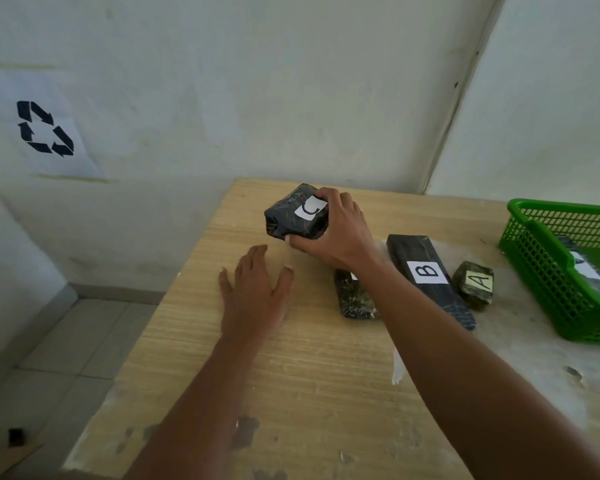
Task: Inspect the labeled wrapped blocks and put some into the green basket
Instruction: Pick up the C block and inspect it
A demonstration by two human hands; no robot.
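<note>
My right hand point(336, 230) grips a black wrapped block labeled C point(291, 216) near the far edge of the wooden table point(291, 375). My left hand point(253, 292) hovers flat and open just in front of it, fingers spread. A long black block labeled B point(430, 278) lies to the right of my right forearm. A small block labeled A point(475, 284) sits beside it. Another dark wrapped block point(355, 299) lies partly hidden under my right wrist. The green basket point(541, 265) stands at the right edge and holds a wrapped block point(589, 268).
The table stands in a corner of white walls. A paper sheet with a recycling symbol point(44, 128) hangs on the left wall. Tiled floor lies to the left, below the table's left edge.
</note>
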